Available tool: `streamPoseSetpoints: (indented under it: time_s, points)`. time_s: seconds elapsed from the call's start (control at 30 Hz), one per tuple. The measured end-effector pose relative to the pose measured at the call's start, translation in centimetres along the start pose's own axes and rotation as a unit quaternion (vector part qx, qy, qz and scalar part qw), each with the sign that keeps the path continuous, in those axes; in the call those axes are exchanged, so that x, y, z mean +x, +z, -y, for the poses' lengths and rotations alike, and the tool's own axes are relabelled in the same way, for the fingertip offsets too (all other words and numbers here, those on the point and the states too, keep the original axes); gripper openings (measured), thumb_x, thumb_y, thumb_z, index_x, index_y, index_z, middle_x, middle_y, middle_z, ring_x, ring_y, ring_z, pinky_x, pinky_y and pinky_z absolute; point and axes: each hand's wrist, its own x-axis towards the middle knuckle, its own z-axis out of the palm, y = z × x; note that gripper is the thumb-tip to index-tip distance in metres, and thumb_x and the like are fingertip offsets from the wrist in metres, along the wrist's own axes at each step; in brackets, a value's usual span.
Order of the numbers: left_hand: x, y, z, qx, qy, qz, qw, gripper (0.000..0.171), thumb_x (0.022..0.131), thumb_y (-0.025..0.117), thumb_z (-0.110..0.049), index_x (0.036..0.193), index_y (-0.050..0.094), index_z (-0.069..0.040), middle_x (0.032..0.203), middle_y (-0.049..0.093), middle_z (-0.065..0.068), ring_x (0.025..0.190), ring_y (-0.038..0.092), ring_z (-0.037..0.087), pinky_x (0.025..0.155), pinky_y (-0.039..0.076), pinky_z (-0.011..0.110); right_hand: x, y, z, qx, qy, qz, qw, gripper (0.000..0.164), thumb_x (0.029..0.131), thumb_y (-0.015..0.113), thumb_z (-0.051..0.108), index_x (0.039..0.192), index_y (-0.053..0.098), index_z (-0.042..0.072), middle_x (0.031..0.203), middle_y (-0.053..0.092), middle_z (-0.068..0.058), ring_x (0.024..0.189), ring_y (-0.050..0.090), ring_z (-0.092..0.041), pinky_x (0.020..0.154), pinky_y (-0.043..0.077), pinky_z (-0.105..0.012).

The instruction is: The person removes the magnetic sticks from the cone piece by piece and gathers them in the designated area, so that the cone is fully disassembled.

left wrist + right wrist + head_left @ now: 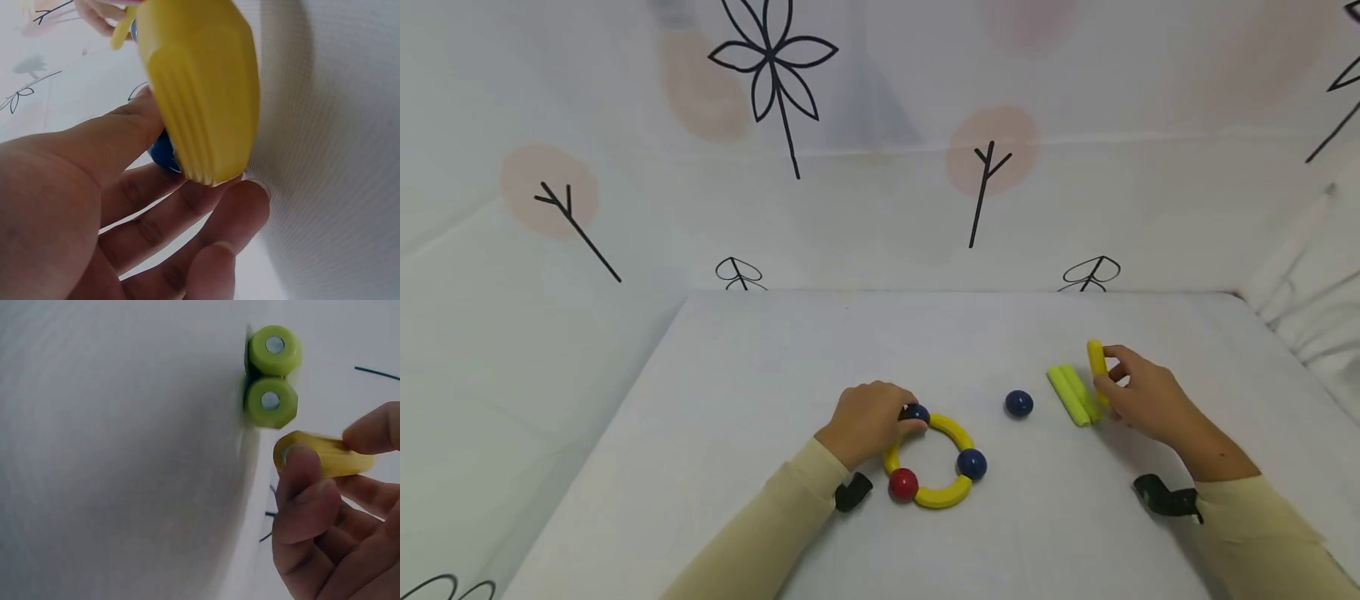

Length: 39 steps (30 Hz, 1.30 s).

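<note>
Under the left hand [868, 425] and right hand [1150, 396] spreads a white counter [737, 367], with a pale cloth [887, 225] rising behind its far edge, ahead of both. Ahead of the left hand and off to its left, the cloth bears a black-outlined flower [769, 57], a twig [580, 231] over a pinkish patch [520, 200] and, lower, two small leaves [736, 272]. Between the hands, farther off, is another twig [981, 196], while beyond the right hand are a second leaf pair [1092, 273] and, farther right, a cut-off plant drawing [1333, 131] above creased fabric [1311, 292].
</note>
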Motion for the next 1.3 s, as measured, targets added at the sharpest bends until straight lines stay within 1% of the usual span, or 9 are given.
streamPoseSetpoints:
  time_s: [0.23, 0.4, 0.57, 0.7, 0.93, 1.13, 1.3]
  points:
    - [0.1, 0.0, -0.1, 0.0, -0.004, 0.005, 1.0, 0.042, 0.089, 0.072, -0.047, 0.118, 0.074, -0.018, 0.112, 0.075, -0.002, 0.09, 0.065, 0.012, 0.073, 0.053, 0.026, 0.2, -0.1, -1.3, -0.007, 0.033, 0.049, 0.998, 0.06, 0.102, 0.046, 0.027, 0.148, 0.028, -0.008, 0.117, 0.051, -0.033, 0.069, 0.057, -0.02, 0.059, 0.05, -0.032]
    - [-0.1, 0.0, -0.1, -0.003, -0.008, 0.009, 0.9999, 0.042, 0.088, 0.072, -0.047, 0.118, 0.074, -0.018, 0.111, 0.075, -0.002, 0.089, 0.065, 0.013, 0.073, 0.053, 0.027, 0.2, 0.3, -1.3, -0.002, 0.034, 0.062, 0.997, 0.06, 0.103, 0.047, 0.029, 0.148, 0.029, -0.007, 0.116, 0.051, -0.032, 0.068, 0.057, -0.02, 0.059, 0.05, -0.033]
    - [0.0, 0.0, 0.0, -0.002, -0.004, 0.002, 1.0, 0.041, 0.089, 0.072, -0.047, 0.118, 0.074, -0.018, 0.111, 0.075, -0.002, 0.089, 0.066, 0.013, 0.074, 0.054, 0.027, 0.2, 0.4, -1.1, -0.015, 0.023, 0.062, 0.998, 0.058, 0.103, 0.046, 0.027, 0.148, 0.032, -0.007, 0.116, 0.052, -0.032, 0.066, 0.057, -0.019, 0.058, 0.049, -0.034]
    - [0.0, 0.0, -0.1, -0.003, -0.004, 0.003, 1.0, 0.041, 0.089, 0.072, -0.047, 0.118, 0.074, -0.018, 0.111, 0.075, -0.001, 0.09, 0.066, 0.013, 0.075, 0.054, 0.028, 0.2, 0.5, -1.1, -0.021, 0.02, 0.063, 0.998, 0.057, 0.103, 0.047, 0.026, 0.147, 0.034, -0.007, 0.116, 0.053, -0.032, 0.066, 0.057, -0.018, 0.057, 0.048, -0.033]
    - [0.1, 0.0, 0.0, -0.002, -0.004, 0.002, 1.0, 0.042, 0.089, 0.072, -0.047, 0.119, 0.074, -0.018, 0.113, 0.075, -0.001, 0.093, 0.066, 0.013, 0.076, 0.055, 0.028, 0.2, 0.6, -1.2, -0.025, 0.005, 0.052, 0.998, 0.053, 0.104, 0.049, 0.026, 0.147, 0.036, -0.003, 0.114, 0.056, -0.031, 0.064, 0.058, -0.017, 0.056, 0.049, -0.033]
    - [0.1, 0.1, 0.0, 0.001, -0.005, 0.006, 1.0, 0.042, 0.089, 0.072, -0.047, 0.119, 0.074, -0.018, 0.114, 0.075, -0.001, 0.091, 0.066, 0.013, 0.075, 0.054, 0.027, 0.3, 0.8, -1.2, -0.026, 0.013, 0.049, 0.998, 0.053, 0.105, 0.049, 0.028, 0.146, 0.037, -0.002, 0.113, 0.056, -0.031, 0.064, 0.058, -0.017, 0.056, 0.048, -0.033]
    - [0.1, 0.2, 0.1, -0.001, -0.001, 0.001, 1.0, 0.042, 0.089, 0.072, -0.047, 0.119, 0.074, -0.018, 0.113, 0.075, -0.001, 0.089, 0.066, 0.012, 0.072, 0.053, 0.025, 0.3, 0.9, -1.1, -0.025, 0.015, 0.045, 0.999, 0.054, 0.105, 0.049, 0.031, 0.146, 0.038, -0.002, 0.113, 0.055, -0.031, 0.064, 0.058, -0.017, 0.056, 0.049, -0.032]
